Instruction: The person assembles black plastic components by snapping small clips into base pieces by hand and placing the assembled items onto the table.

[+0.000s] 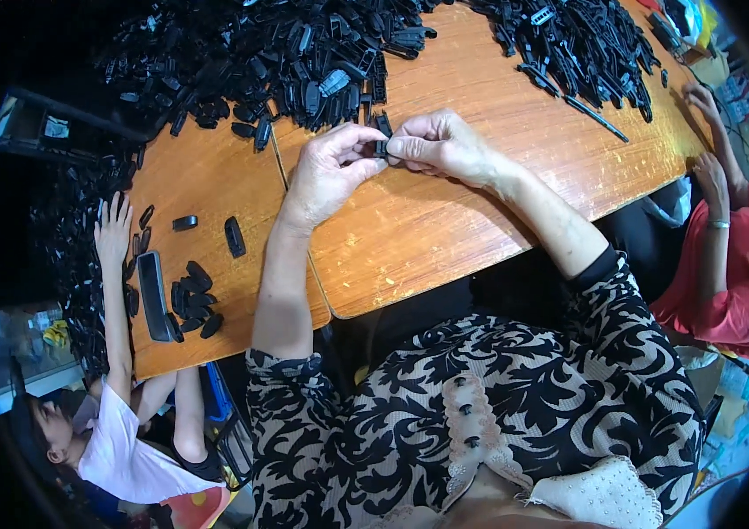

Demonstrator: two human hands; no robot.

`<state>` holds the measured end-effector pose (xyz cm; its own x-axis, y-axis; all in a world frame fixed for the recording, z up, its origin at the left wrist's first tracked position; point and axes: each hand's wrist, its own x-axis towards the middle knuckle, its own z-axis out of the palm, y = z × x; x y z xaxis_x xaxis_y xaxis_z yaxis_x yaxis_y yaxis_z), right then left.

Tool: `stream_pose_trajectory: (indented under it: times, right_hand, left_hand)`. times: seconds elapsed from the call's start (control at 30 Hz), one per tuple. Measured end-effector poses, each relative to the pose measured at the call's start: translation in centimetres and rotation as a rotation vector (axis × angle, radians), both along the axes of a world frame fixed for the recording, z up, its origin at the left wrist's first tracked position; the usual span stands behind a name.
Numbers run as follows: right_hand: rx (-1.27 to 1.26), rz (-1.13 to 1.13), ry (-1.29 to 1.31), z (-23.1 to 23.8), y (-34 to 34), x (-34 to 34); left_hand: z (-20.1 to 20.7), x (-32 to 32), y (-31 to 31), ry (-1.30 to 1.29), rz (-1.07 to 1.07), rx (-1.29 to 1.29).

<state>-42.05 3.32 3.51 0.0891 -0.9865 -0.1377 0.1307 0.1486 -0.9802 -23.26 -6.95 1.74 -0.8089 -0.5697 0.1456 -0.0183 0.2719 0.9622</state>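
Between my two hands, over the wooden table (410, 238), is a small black plastic part (381, 148). My left hand (330, 167) pinches its left side between thumb and fingers. From the other side my right hand (441, 145) grips it, thumb pressed on top and fingers curled. Fingertips cover much of the part, so its exact kind cannot be told. Just beyond my hands spreads a large heap of small black plastic parts (304, 66), reaching close to my fingers.
A second heap of long black parts (577, 62) lies at the far right, with a thin black strip (599, 119) near it. On the left are a dark tray (154, 295) and loose black pieces (194, 295). Co-workers sit at left (132, 441) and right (719, 273).
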Motion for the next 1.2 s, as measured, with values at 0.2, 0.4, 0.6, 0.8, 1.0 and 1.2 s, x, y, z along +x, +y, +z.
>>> stream_pose_trajectory:
  times: [0.2, 0.4, 0.6, 0.8, 1.0, 1.2]
  right_hand:
    - [0.034, -0.035, 0.131, 0.3, -0.1, 0.2]
    - [0.023, -0.057, 0.197, 0.3, -0.5, 0.2]
    - [-0.026, -0.076, 0.35, -0.1, -0.5, 0.4]
    - [-0.061, -0.051, 0.118, 1.0, 1.0, 0.7]
    - [-0.101, 0.171, 0.001, -0.4, 1.1, -1.2]
    - [-0.157, -0.06, -0.106, -0.4, 1.3, 0.5]
  left_hand:
    - [0.6, -0.4, 0.7, 0.034, 0.043, -0.113]
    - [0.4, -0.6, 0.8, 0.038, 0.082, -0.293]
    - [-0.3, -0.6, 0.7, 0.069, 0.085, -0.22]
    - [1.1, -0.2, 1.1, 0.121, 0.019, -0.034]
    - [2.5, -1.1, 1.3, 0.18, -0.006, -0.443]
    - [1.5, -1.6, 2.8, 0.265, 0.032, 0.289]
